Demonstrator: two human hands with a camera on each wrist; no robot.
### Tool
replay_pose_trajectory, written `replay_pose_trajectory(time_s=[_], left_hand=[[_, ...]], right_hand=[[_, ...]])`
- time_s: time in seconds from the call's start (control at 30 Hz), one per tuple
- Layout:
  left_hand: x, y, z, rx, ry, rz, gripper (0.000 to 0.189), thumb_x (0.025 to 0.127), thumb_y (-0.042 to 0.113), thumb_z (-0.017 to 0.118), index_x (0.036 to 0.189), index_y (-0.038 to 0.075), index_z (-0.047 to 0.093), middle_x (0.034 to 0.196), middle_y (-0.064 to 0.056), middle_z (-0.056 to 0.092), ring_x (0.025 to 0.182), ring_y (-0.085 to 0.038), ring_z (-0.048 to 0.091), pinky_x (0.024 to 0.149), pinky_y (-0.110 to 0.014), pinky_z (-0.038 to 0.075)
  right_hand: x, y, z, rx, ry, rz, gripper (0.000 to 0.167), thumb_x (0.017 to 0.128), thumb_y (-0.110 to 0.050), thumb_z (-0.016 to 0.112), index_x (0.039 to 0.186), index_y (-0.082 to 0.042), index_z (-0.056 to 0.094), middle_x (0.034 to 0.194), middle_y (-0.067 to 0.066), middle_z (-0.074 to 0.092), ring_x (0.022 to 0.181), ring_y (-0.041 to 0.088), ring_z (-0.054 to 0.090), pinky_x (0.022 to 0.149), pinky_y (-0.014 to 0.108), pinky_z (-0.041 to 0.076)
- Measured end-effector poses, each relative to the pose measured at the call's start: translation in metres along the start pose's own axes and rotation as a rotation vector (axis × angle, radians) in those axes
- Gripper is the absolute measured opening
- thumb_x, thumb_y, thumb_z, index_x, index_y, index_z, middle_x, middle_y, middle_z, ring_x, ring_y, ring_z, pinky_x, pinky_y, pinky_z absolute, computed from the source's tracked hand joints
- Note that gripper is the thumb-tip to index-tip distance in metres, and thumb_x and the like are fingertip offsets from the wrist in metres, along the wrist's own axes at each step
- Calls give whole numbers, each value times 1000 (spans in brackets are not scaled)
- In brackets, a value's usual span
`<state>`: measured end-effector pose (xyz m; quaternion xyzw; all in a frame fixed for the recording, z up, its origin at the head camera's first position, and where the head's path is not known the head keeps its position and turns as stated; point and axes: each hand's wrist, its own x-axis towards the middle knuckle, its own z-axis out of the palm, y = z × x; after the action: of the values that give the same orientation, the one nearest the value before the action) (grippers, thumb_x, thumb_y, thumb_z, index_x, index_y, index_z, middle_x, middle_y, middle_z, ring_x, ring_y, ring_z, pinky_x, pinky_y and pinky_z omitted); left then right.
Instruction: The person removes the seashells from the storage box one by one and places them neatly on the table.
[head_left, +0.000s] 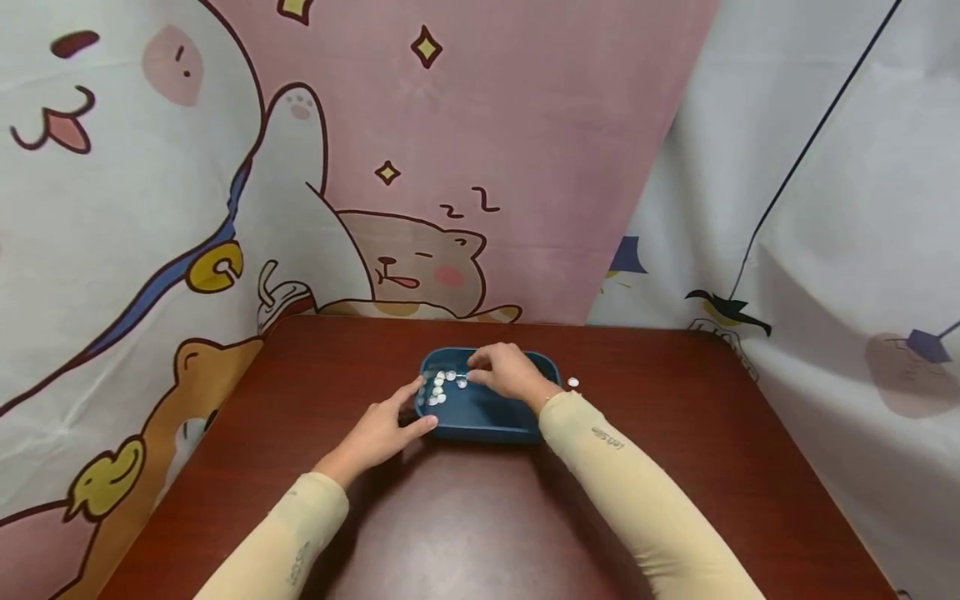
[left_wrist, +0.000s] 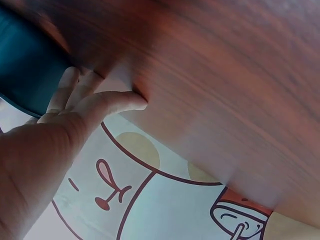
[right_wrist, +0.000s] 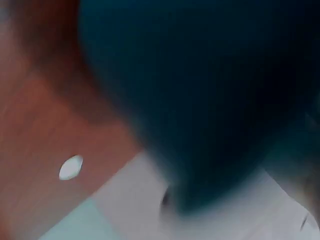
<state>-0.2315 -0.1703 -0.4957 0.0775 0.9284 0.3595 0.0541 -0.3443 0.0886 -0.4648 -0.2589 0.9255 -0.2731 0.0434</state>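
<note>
A blue rectangular tray [head_left: 487,410] lies on the table, with several small white round pieces [head_left: 439,382] in its left part. My left hand [head_left: 378,432] is at the tray's left end, fingers at the side wall and thumb stretched out near the front corner. In the left wrist view those fingers reach the tray wall [left_wrist: 30,65], and nothing is seen gripped. Over the tray, my right hand [head_left: 513,372] has bent fingers, their tips close to some white pieces; whether it pinches one cannot be made out. The right wrist view is blurred and mostly filled by the tray [right_wrist: 175,90].
One loose white piece [head_left: 573,382] lies on the table right of the tray. The dark red wooden table [head_left: 675,417] ends at a cartoon-printed cloth [head_left: 525,167] hanging behind, with more printed cloth along both sides.
</note>
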Motion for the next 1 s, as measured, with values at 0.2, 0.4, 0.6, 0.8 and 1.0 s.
replay_pose_trajectory(time_s=[0.2,0.4,0.6,0.8,1.0], left_hand=[[2,1,0,-24,-13,11,86,100,54,72,170,23,33,151,-17,64,139,-34,63,115,-58,49],[2,1,1,-19,-7,1,86,99,52,74,169,23,35,149,-18,66,137,-34,65,114,-58,50],[3,0,3,-18,-7,4,87,99,54,73,169,23,34,148,-17,66,137,-33,64,115,-57,49],[3,-1,2,-16,-3,0,86,99,53,73,169,24,34,148,-16,66,137,-32,64,115,-58,49],[1,-2,1,-12,11,5,84,100,51,73,169,22,35,146,-17,68,135,-33,65,114,-58,50]], right_hand=[[12,-10,32,-113,-70,76,33,102,-24,75,132,-11,77,117,8,79,101,20,72,98,43,60],[15,-11,40,-149,-95,127,35,101,-24,77,135,-14,76,121,8,79,108,21,73,101,44,59],[13,-12,41,-159,-110,152,34,102,-22,76,135,-15,76,129,9,77,114,23,72,108,45,56],[13,-11,42,-169,-95,127,32,100,-23,78,131,-14,78,128,8,78,113,23,73,106,45,57],[17,-9,47,-198,-70,68,33,99,-25,80,130,-14,79,123,8,77,114,23,70,105,44,57]])
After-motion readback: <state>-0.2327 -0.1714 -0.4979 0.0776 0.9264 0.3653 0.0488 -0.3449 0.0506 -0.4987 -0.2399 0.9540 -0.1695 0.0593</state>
